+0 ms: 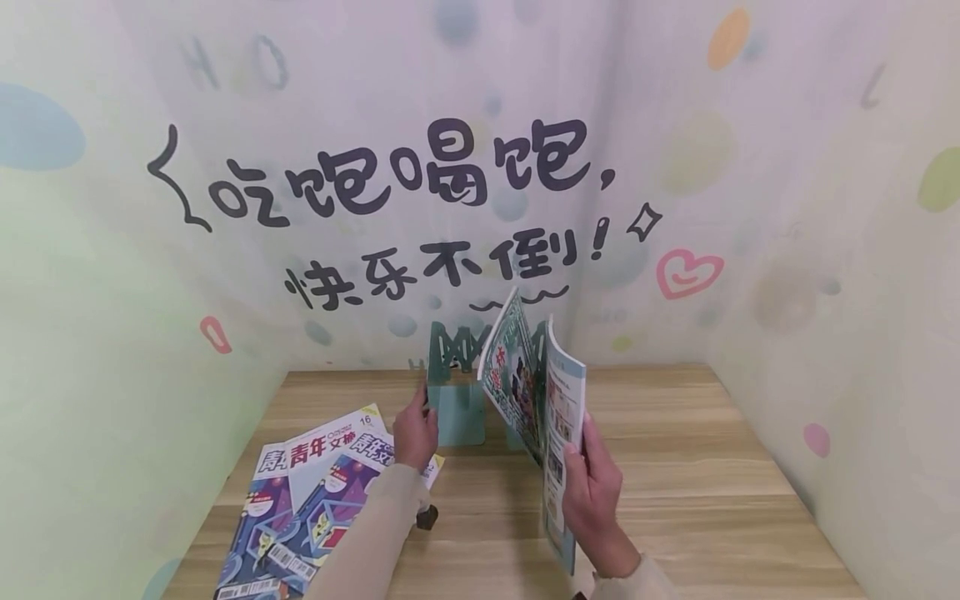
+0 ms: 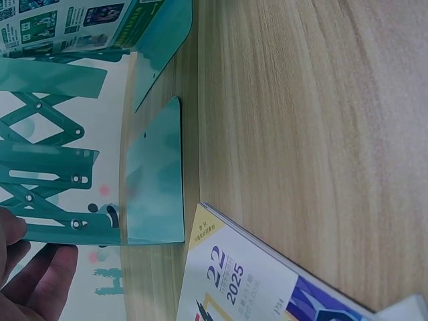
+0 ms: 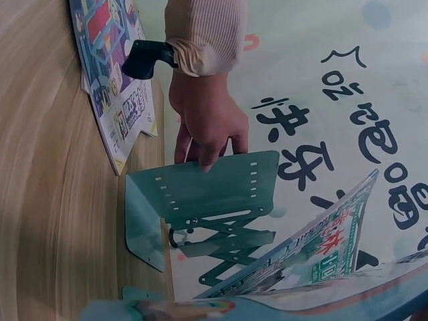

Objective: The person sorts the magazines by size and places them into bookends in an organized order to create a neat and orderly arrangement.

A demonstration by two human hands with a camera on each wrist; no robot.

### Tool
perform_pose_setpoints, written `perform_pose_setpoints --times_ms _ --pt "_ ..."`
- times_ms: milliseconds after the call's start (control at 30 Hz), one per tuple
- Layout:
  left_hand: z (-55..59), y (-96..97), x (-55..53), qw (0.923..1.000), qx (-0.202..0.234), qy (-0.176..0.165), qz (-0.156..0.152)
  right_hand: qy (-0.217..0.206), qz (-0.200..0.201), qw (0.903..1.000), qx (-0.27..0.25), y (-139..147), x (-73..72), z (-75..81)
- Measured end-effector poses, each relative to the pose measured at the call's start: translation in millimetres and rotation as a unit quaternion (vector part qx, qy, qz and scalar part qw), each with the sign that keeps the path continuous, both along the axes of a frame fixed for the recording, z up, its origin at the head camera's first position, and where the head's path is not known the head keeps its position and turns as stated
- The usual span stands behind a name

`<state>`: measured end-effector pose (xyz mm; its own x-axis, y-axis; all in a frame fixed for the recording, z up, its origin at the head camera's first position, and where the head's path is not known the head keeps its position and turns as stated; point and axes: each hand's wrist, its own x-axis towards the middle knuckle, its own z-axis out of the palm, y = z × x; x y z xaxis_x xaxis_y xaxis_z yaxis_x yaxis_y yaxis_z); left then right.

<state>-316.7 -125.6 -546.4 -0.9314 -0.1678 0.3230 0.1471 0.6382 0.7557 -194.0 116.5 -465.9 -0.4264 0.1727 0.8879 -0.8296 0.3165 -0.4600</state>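
Green slotted plates and crisscross struts formed the bookend (image 1: 453, 408), upright on the wood-grained worktop (image 1: 675, 500). The left hand (image 1: 416, 429) pinched its side plate; well apart, the right hand (image 1: 597, 487) gripped a bowed magazine (image 1: 564, 417) beside a slanted green-covered one (image 1: 513, 375).

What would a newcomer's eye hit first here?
The big black lettering across the middle of the backdrop. Below it, the left hand holds the left end of a green folding rack, while the right hand grips a roughly upright magazine to the right. Overlapping purple-covered magazines lie on the table's left side.
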Motion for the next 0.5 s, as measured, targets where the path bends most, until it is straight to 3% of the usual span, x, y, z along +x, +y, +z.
perform_pose_setpoints --times_ms 300,500 --pt "0.3 1.0 0.6 0.9999 0.005 -0.009 0.004 0.013 -0.037 0.9981 0.047 -6 -2.4 15.9" --pt "0.3 1.3 0.3 1.0 0.003 -0.006 0.005 0.017 -0.06 0.9957 0.069 -1 -23.5 -8.4"
